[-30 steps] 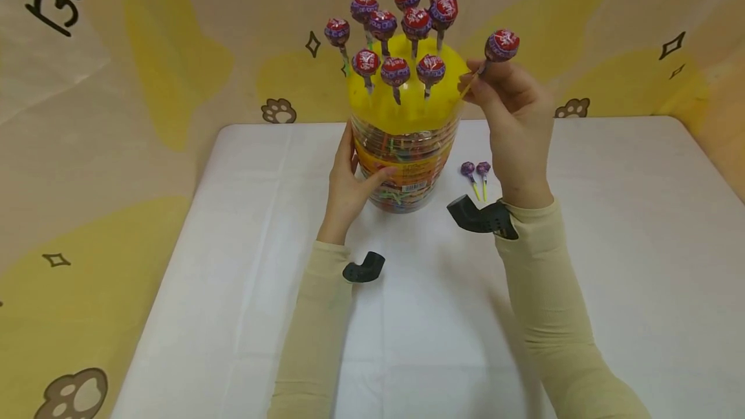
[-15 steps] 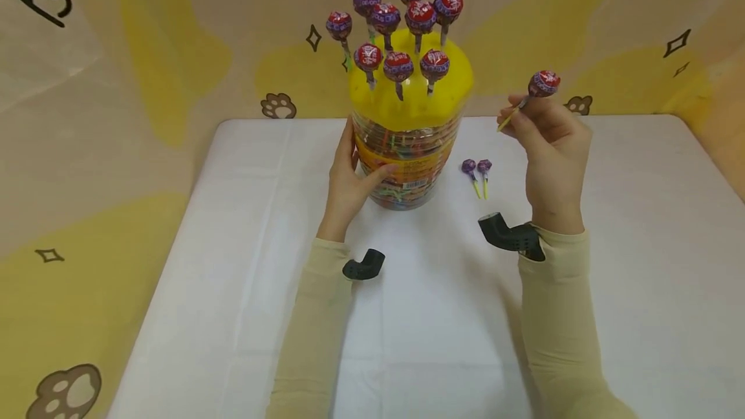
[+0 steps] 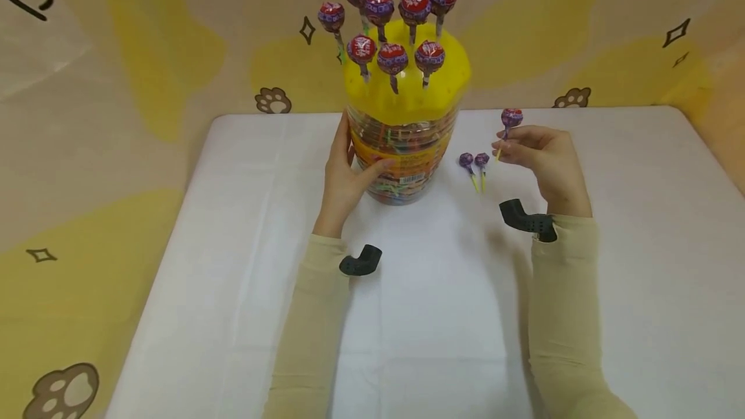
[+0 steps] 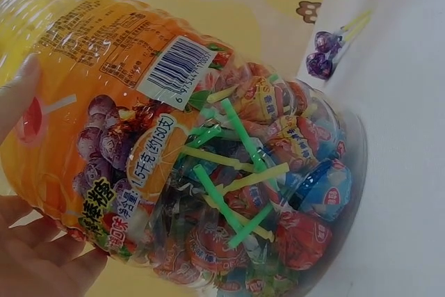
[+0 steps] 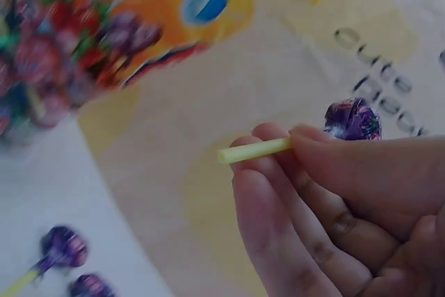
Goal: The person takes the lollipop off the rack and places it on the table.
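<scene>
My left hand [image 3: 342, 180] grips the side of a big clear candy jar [image 3: 401, 141], its thumb across the orange label. Through the jar's wall, the left wrist view shows wrapped lollipops with green and yellow sticks. Several purple and red lollipops stand upright in the jar's yellow lid [image 3: 407, 105]. To the right of the jar, my right hand [image 3: 550, 160] pinches a lollipop [image 3: 511, 118] between thumb and fingers, head up. Its yellow stick [image 5: 254, 151] pokes out past the fingertips in the right wrist view.
Two purple lollipops [image 3: 474, 161] with yellow sticks lie side by side on the white table [image 3: 436, 315], between the jar and my right hand. A patterned yellow and beige cloth [image 3: 524, 18] hangs behind the table.
My right hand has drawn away from the lid to the right and come down towards the table, still pinching the lollipop. The left hand keeps its grip on the jar.
</scene>
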`<action>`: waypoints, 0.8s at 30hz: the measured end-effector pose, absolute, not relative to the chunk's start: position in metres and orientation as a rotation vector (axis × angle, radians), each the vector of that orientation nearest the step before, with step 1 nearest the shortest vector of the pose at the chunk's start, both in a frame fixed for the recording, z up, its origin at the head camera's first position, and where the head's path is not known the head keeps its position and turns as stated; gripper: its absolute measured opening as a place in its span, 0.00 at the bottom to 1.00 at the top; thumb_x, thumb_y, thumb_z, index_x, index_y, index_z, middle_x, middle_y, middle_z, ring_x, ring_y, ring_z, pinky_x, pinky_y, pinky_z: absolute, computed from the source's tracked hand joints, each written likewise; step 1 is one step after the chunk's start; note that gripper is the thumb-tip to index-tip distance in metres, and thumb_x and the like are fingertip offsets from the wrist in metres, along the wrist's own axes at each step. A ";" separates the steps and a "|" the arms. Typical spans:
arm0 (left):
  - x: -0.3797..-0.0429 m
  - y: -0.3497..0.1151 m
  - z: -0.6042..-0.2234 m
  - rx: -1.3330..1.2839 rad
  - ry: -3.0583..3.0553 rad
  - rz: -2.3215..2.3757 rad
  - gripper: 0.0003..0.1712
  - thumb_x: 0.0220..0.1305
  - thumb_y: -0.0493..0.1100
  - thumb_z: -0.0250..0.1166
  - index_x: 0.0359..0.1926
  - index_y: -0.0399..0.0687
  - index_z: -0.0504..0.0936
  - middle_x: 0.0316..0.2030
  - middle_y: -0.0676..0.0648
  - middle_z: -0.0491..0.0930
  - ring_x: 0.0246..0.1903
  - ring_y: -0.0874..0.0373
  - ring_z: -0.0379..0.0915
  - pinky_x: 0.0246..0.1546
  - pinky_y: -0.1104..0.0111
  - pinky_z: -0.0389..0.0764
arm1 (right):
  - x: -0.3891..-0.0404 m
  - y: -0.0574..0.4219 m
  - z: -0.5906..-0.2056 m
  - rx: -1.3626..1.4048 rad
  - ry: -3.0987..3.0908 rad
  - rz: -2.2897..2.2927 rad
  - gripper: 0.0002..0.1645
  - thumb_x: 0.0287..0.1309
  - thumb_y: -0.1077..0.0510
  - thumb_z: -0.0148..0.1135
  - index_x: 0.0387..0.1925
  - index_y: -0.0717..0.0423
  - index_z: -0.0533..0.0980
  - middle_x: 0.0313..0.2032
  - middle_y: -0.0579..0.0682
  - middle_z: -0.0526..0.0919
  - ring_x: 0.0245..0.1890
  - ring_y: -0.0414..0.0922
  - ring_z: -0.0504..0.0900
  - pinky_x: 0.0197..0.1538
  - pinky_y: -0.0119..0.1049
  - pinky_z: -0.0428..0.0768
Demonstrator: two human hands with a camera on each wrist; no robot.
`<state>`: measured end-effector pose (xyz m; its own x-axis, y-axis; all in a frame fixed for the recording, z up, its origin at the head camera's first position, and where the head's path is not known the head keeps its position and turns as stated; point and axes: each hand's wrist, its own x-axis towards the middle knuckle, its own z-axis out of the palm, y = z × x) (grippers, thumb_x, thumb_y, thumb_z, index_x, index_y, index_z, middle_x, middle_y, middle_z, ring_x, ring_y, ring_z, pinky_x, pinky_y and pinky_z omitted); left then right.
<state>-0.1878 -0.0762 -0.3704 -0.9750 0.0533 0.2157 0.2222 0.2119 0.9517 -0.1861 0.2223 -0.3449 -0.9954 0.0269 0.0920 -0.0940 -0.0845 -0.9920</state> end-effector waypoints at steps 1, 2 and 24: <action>-0.188 -0.076 -0.370 -0.267 -2.335 -1.872 0.54 0.57 0.44 0.69 0.75 0.50 0.42 0.73 0.50 0.46 0.70 0.61 0.43 0.69 0.65 0.52 | -0.189 0.225 -0.350 0.067 -2.101 2.260 0.03 0.55 0.71 0.62 0.32 0.67 0.80 0.31 0.51 0.85 0.32 0.43 0.84 0.38 0.29 0.83; -0.188 -0.076 -0.370 -0.263 -2.335 -1.873 0.54 0.57 0.44 0.69 0.75 0.50 0.42 0.73 0.51 0.46 0.70 0.61 0.43 0.69 0.65 0.52 | -0.192 0.227 -0.356 0.059 -2.108 2.289 0.04 0.55 0.72 0.61 0.31 0.66 0.80 0.32 0.51 0.85 0.33 0.43 0.84 0.38 0.29 0.83; -0.188 -0.075 -0.369 -0.239 -2.351 -1.894 0.55 0.57 0.43 0.69 0.75 0.53 0.41 0.73 0.52 0.45 0.71 0.60 0.41 0.69 0.65 0.51 | -0.208 0.255 -0.417 -0.367 -2.335 2.312 0.08 0.58 0.72 0.59 0.30 0.60 0.81 0.26 0.46 0.84 0.26 0.38 0.84 0.35 0.28 0.83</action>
